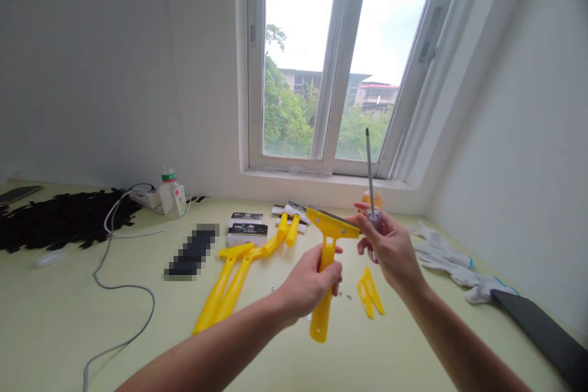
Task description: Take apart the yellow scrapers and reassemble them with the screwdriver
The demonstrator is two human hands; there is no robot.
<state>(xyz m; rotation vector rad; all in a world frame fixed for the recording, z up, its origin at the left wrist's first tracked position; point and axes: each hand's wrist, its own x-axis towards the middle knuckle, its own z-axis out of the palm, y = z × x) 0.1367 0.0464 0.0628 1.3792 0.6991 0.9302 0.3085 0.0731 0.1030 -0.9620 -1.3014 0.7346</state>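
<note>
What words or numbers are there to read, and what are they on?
None can be read for sure.
Bottle: label marks, too small to read.
Black-topped packets: pale print, too blurred to read.
Yellow scraper in the left hand: no lettering that I can make out.

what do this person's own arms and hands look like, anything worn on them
The left hand and right hand are both ungloved, with no ring or watch visible. The left forearm and right forearm are bare too: no sleeve, bracelet or marking shows.

No legible text: bottle label and packet cards too blurred.
</note>
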